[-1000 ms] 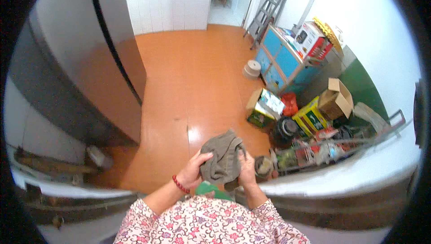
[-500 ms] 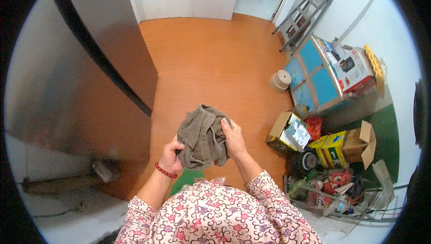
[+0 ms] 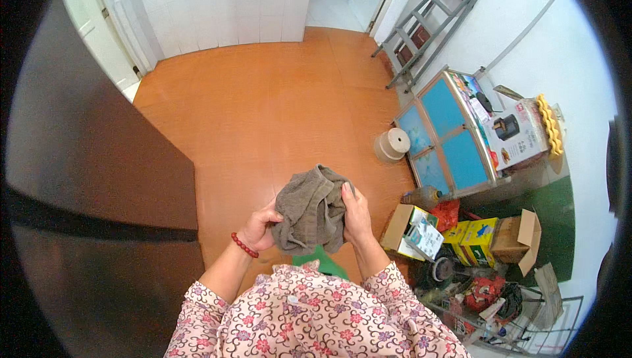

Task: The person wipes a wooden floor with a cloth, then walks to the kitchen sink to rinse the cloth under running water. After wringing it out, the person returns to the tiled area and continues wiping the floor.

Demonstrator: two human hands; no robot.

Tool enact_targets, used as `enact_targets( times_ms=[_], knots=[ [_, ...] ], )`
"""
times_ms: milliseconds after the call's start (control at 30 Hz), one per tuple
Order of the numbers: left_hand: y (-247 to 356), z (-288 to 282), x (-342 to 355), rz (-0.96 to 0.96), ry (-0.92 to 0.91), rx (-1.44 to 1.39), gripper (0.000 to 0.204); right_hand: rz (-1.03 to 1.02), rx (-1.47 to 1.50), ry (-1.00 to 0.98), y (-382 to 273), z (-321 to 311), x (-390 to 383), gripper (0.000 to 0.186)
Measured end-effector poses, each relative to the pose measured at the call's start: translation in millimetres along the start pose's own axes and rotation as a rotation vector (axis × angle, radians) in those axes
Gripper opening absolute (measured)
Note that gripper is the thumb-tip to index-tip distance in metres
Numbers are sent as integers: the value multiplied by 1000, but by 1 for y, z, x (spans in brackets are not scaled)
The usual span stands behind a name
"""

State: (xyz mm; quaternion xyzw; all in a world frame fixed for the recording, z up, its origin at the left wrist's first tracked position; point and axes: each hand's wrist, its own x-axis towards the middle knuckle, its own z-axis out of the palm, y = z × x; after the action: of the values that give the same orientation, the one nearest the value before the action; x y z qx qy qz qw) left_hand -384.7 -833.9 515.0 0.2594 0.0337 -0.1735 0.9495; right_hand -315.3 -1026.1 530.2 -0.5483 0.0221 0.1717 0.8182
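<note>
A crumpled grey-brown cloth (image 3: 306, 210) is held up in front of my body, above the orange floor. My left hand (image 3: 259, 226), with a red bead bracelet at the wrist, pinches its left edge. On the other side, my right hand (image 3: 356, 213) grips the cloth with the thumb lying on top. The fingers beneath the cloth are hidden on both sides. Folds hang loosely between the two hands.
At left stands a tall dark refrigerator (image 3: 105, 141). On the right are a blue-panelled cabinet (image 3: 447, 108), a white bucket (image 3: 393, 143), open cardboard boxes (image 3: 517, 239) and a wire rack of odds and ends (image 3: 500, 318). A grey stepladder (image 3: 428, 25) leans farther back.
My view has turned and moved forward past the refrigerator, so a white door at far left now shows. Both hands still hold the cloth, which sits slightly farther right in the picture.
</note>
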Motion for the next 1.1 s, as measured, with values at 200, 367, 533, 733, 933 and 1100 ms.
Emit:
enact_targets(
  times_ms=[200, 367, 533, 733, 933, 1100],
  knots=[
    [67, -40, 97, -50, 61, 72, 62, -26, -71, -62, -5, 8, 137, 31],
    [116, -69, 167, 103, 78, 189, 66, 1, -244, -179, -15, 29, 232, 32],
    [181, -95, 240, 231, 222, 168, 83, 22, -291, -255, -29, 60, 337, 32],
    [263, -106, 365, 40, -8, 609, 98, 23, -221, -111, -70, 78, 446, 27],
    [309, -81, 515, -172, -129, 927, 86, -54, -217, 51, -137, 45, 538, 28],
    [315, -88, 650, -179, -89, 553, 62, -44, 42, 223, -168, -18, 641, 32]
  ],
)
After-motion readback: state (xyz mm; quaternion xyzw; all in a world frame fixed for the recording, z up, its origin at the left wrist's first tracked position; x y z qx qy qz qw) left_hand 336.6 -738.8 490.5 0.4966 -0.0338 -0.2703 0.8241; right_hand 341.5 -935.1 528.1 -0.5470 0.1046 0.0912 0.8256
